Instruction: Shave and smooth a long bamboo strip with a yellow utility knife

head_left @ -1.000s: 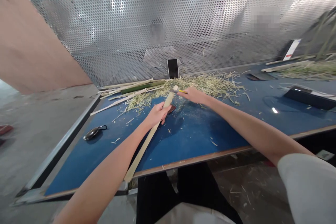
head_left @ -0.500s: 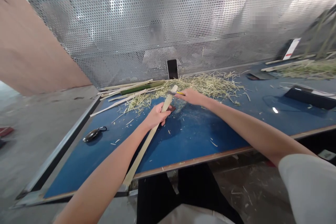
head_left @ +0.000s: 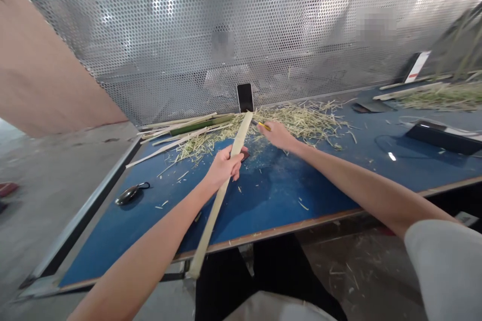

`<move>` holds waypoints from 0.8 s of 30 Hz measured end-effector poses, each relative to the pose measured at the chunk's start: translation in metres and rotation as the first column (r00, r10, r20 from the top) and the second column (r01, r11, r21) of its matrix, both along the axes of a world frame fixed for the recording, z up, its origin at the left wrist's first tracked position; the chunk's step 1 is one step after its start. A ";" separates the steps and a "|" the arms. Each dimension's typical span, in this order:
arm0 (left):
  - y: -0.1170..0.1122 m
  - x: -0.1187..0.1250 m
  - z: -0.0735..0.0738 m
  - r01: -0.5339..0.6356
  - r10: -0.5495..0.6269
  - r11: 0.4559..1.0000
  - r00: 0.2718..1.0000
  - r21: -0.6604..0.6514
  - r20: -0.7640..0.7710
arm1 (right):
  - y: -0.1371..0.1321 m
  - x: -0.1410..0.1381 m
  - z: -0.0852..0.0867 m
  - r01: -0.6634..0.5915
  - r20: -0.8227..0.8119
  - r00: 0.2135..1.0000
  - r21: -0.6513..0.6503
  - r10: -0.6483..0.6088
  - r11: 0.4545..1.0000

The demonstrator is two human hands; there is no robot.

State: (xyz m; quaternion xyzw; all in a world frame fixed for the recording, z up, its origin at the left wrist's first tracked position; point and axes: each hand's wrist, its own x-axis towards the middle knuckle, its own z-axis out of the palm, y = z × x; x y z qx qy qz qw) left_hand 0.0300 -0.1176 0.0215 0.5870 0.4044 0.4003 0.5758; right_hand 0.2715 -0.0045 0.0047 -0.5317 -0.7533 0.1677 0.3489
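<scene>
My left hand is closed around a long pale bamboo strip, gripping it near its upper part. The strip slants from the pile of shavings down past the table's front edge. A small dark brown piece shows beside my left fingers; whether they hold it too I cannot tell. In my right hand is a thin knife with a yellow and black handle. Its blade points left, close to the strip's upper end; contact between them cannot be made out.
Bamboo shavings are heaped at the back of the blue table. Behind them a phone leans against a perforated metal screen. Bamboo strips and a green piece lie back left, a dark oval object front left, a black device right.
The knife has come off the strip's face and shifted right, its handle now tilted. The strip's lower end has swung right and its upper end reaches further up.
</scene>
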 end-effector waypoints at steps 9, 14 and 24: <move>-0.030 0.018 -0.013 -0.037 0.044 0.995 0.997 -0.091 0.068 | -0.034 -0.022 0.002 -0.296 -0.637 0.766 -0.467 -0.085 0.834; -0.038 0.004 -0.018 -0.010 0.035 0.981 0.992 -0.193 0.125 | -0.050 -0.030 -0.005 -0.460 -0.829 0.536 -0.443 -0.157 0.769; -0.035 -0.009 -0.020 0.072 -0.003 0.935 0.981 -0.348 0.195 | -0.050 0.005 -0.007 -0.413 -0.219 0.898 -0.120 0.381 0.903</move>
